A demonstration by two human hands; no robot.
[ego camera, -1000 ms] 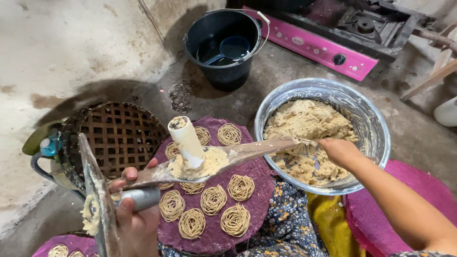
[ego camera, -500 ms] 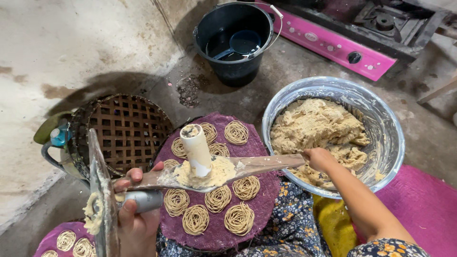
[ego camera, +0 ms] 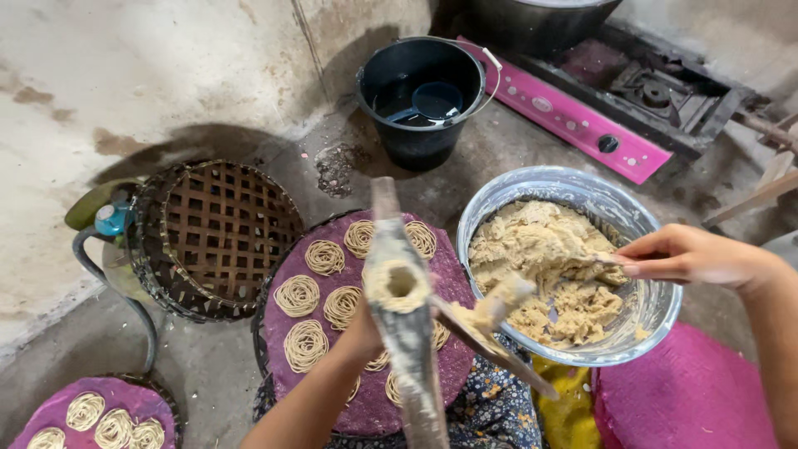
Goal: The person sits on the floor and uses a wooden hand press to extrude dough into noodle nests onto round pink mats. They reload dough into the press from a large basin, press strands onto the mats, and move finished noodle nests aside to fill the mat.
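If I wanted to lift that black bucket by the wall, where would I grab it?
Probably by the thin wire handle of the black bucket, coming from above on its right side. The handle lies folded down along the right of the rim, so fingers could hook under it there. A scoop sits in liquid inside, so lifting straight up seems wise. Both hands are elsewhere.

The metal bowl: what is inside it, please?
The metal bowl holds crumbly beige dough. The right hand reaches in, fingertips at the dough. The bowl's bottom is covered by dough.
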